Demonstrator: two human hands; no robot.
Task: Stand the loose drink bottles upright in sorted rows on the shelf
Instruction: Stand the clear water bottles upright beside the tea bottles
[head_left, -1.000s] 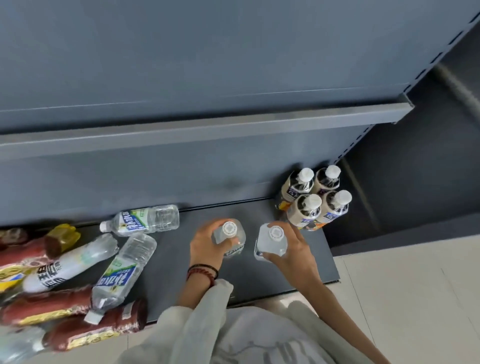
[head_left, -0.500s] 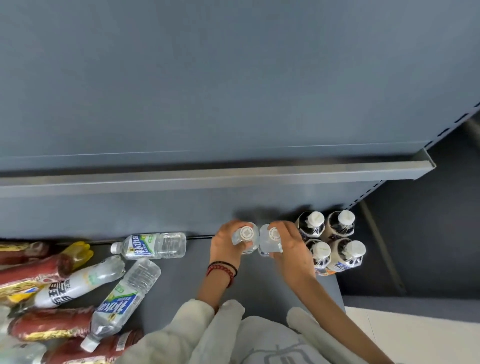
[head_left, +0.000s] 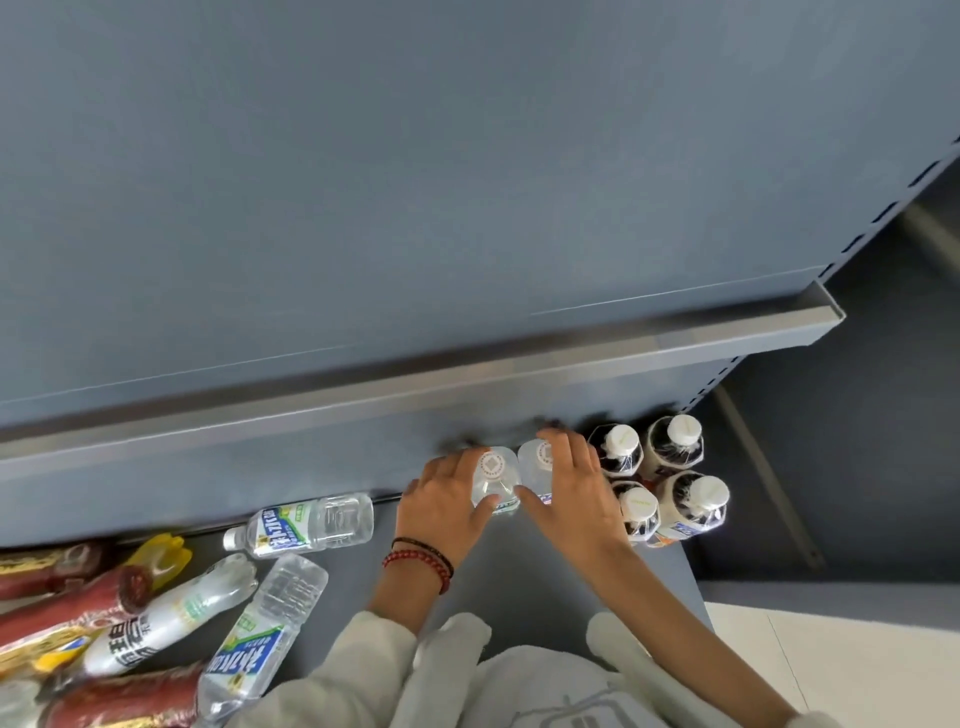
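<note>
Two clear water bottles stand upright side by side at the back of the dark grey shelf (head_left: 524, 587). My left hand (head_left: 444, 512) wraps the left clear bottle (head_left: 493, 480), thumb in front and fingers behind. My right hand (head_left: 574, 493) covers the right clear bottle (head_left: 535, 465), fingers spread over its cap. Just to the right stands a square of dark drink bottles with white caps (head_left: 657, 478). Loose clear bottles lie on their sides at the left: one along the back wall (head_left: 311, 525), two more nearer me (head_left: 262, 629) (head_left: 166, 618).
Red-labelled bottles (head_left: 78, 605) and a yellow-capped one (head_left: 161, 553) lie in a heap at the far left. An upper shelf lip (head_left: 467, 379) overhangs the back of the shelf. Pale floor (head_left: 857, 670) shows at the lower right, past the shelf's end.
Both hands carried the two clear bottles from the front middle of the shelf to the back, beside the dark bottles. My view tilted down and closer.
</note>
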